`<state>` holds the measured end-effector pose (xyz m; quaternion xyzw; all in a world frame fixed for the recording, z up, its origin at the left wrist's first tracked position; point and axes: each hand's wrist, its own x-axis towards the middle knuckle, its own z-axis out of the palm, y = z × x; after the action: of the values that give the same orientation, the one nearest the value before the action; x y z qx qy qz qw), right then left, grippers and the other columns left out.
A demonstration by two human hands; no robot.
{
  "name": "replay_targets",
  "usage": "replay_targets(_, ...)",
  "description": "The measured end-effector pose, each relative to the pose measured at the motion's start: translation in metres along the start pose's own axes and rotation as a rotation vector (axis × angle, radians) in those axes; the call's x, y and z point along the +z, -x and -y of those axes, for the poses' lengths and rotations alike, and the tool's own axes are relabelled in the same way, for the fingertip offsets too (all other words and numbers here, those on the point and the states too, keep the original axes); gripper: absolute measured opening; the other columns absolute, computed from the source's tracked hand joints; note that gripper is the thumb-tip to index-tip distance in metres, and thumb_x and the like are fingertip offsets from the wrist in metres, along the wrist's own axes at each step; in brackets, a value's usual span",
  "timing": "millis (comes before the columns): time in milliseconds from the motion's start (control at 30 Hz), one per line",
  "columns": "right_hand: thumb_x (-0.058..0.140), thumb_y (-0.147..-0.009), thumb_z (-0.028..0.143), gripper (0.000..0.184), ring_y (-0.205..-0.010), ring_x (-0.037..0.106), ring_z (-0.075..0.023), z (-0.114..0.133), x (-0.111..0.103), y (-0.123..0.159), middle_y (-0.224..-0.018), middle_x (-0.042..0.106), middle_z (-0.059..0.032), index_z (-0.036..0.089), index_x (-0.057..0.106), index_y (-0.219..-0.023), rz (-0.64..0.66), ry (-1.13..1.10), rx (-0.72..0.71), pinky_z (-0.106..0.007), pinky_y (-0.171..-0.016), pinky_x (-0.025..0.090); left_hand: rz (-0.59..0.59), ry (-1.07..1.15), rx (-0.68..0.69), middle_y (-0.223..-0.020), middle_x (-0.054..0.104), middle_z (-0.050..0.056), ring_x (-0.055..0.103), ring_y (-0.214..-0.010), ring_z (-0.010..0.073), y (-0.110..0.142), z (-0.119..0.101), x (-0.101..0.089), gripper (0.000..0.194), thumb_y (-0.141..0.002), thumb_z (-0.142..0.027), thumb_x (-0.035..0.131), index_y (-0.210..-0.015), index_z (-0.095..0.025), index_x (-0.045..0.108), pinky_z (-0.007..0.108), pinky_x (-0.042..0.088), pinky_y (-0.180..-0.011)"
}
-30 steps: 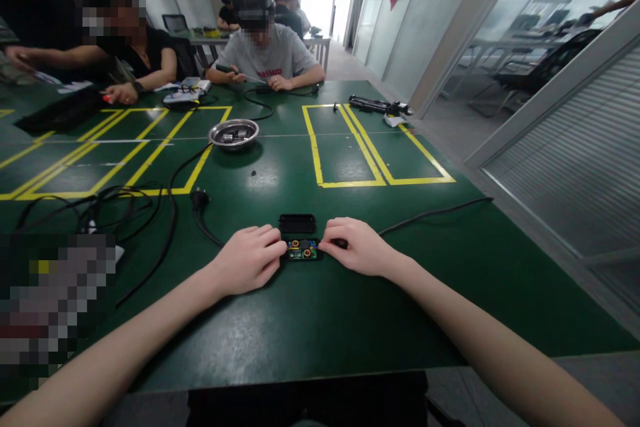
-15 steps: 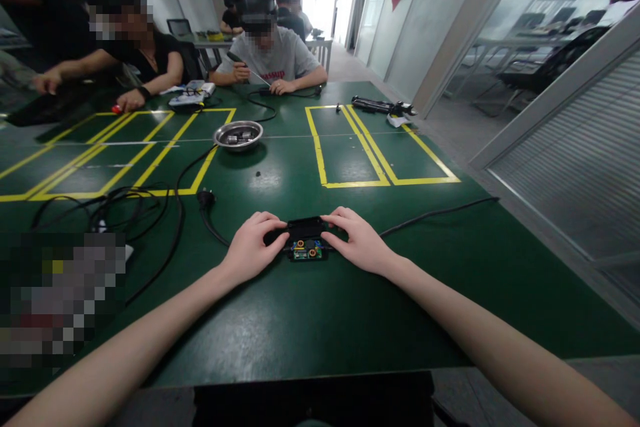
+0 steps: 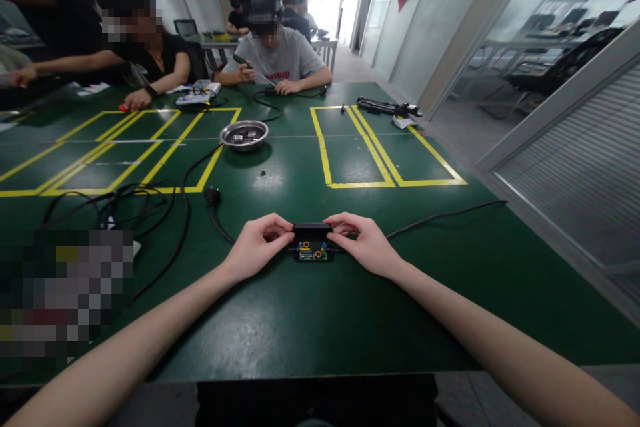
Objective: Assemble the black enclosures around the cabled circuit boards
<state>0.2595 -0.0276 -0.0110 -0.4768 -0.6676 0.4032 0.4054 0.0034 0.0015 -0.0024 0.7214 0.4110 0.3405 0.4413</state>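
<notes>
Between the thumb and fingers of my left hand [image 3: 259, 245] is the left end of a black plastic cover [image 3: 312, 229]. My right hand [image 3: 364, 240] pinches its right end. The cover stands tilted up behind a small circuit board [image 3: 313, 251], which lies in a black case bottom on the table and shows two copper-coloured ring coils. A black cord with a plug [image 3: 213, 197] runs to the case's left side, partly behind my left hand. From the right side another black cable [image 3: 447, 218] stretches across the table.
A metal bowl [image 3: 244, 135] with small metal parts stands ahead on the green table [image 3: 280, 320]. Coiled black cables [image 3: 120, 203] lie left. A folded black tripod-like item [image 3: 387, 107] is far right. Across the table a person [image 3: 280, 57] holds a screwdriver [image 3: 257, 72]; another person [image 3: 160, 60] sits left.
Both hands have tipped the black cover more upright over the case's back edge. The view has shifted slightly. At the left, the other person's arm has reached farther out.
</notes>
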Motion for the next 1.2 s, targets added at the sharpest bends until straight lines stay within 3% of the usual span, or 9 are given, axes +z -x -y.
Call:
replay_targets(167,0.071,-0.087,0.034,0.029,-0.079,0.076,-0.0198,-0.001,-0.003,0.002,-0.086,0.077,-0.0044,0.018,0.073,-0.110,0.024,-0.069,0.051,-0.035,-0.075,0.064,0.003,0.094,-0.012,-0.094,0.082,0.007,0.080,-0.085,0.0226,0.001,0.004,0.001,0.020,-0.087,-0.035,0.074,-0.091,-0.015,0.071,0.036,0.067,-0.079)
replay_targets(367,0.073,-0.087,0.036,0.027,-0.090,0.077,-0.0220,0.003,-0.008,0.003,-0.096,0.079,-0.0075,0.017,0.074,-0.107,0.101,-0.120,0.046,-0.038,-0.086,0.065,0.013,0.116,0.016,-0.099,0.082,0.008,0.080,-0.086,0.0211,0.001,0.003,0.000,0.013,-0.085,-0.028,0.074,-0.087,-0.015,0.072,0.035,0.068,-0.081)
replay_targets(667,0.073,-0.090,0.035,0.020,-0.098,0.074,-0.0209,0.004,-0.011,0.005,-0.110,0.075,-0.0081,0.020,0.076,-0.104,0.123,-0.067,-0.102,-0.039,-0.091,0.064,0.042,0.042,0.079,-0.094,0.082,0.008,0.079,-0.084,0.0198,0.004,-0.002,-0.004,0.016,-0.088,-0.025,0.072,-0.100,-0.015,0.075,0.034,0.067,-0.082)
replay_targets(833,0.074,-0.089,0.028,0.017,-0.102,0.072,-0.0215,0.006,-0.014,0.006,-0.116,0.074,-0.0097,0.020,0.074,-0.103,0.170,-0.005,-0.208,-0.039,-0.091,0.062,0.107,-0.060,0.214,-0.104,0.079,0.011,0.077,-0.090,0.0198,0.005,-0.005,-0.010,0.014,-0.088,-0.021,0.066,-0.098,-0.015,0.073,0.032,0.065,-0.080)
replay_targets(967,0.075,-0.085,0.021,0.021,-0.106,0.072,-0.0227,0.009,-0.018,0.008,-0.118,0.075,-0.0099,0.020,0.070,-0.105,0.236,0.130,-0.258,-0.040,-0.093,0.059,0.208,-0.232,0.322,-0.117,0.076,0.010,0.073,-0.100,0.0224,0.008,-0.006,-0.012,0.027,-0.080,-0.023,0.076,-0.106,-0.019,0.069,0.036,0.061,-0.088)
replay_targets(1100,0.074,-0.084,0.019,0.027,-0.105,0.070,-0.0234,0.009,-0.018,0.008,-0.113,0.075,-0.0086,0.021,0.069,-0.110,0.270,0.241,-0.304,-0.040,-0.092,0.057,0.212,-0.394,0.341,-0.104,0.075,0.005,0.071,-0.094,0.0215,0.009,-0.005,-0.010,0.031,-0.083,-0.025,0.077,-0.112,-0.021,0.067,0.034,0.057,-0.085)
replay_targets(1200,0.076,-0.082,0.018,0.042,-0.106,0.068,-0.0252,0.007,-0.015,0.007,-0.115,0.073,-0.0103,0.020,0.067,-0.123,0.289,0.324,-0.389,-0.041,-0.093,0.056,0.200,-0.449,0.376,-0.098,0.074,0.004,0.069,-0.089,0.0209,0.008,-0.004,-0.008,0.027,-0.085,-0.025,0.075,-0.111,-0.021,0.067,0.032,0.055,-0.079)
